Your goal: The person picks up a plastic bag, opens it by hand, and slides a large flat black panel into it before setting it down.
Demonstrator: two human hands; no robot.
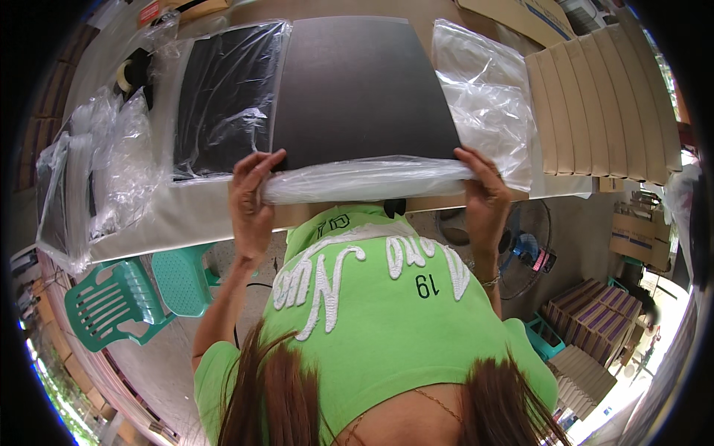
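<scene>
A flat black panel (364,89) lies on the table in front of me. Along its near edge runs a bunched band of clear plastic bag (368,178). My left hand (253,197) is closed on the left end of this plastic, with the thumb toward me and the fingertips at the panel's near left corner. The right end is pinched by my right hand (485,189), whose fingertips meet the near right corner. Just left of it lies another black panel (227,97) under shiny clear plastic.
Flat clear plastic bags (487,111) lie to the right, beside a row of folded brown cartons (602,104). More crumpled plastic (123,163) and a tape roll (125,76) are at left. Below the table stand green plastic stools (182,279) and a fan (524,249).
</scene>
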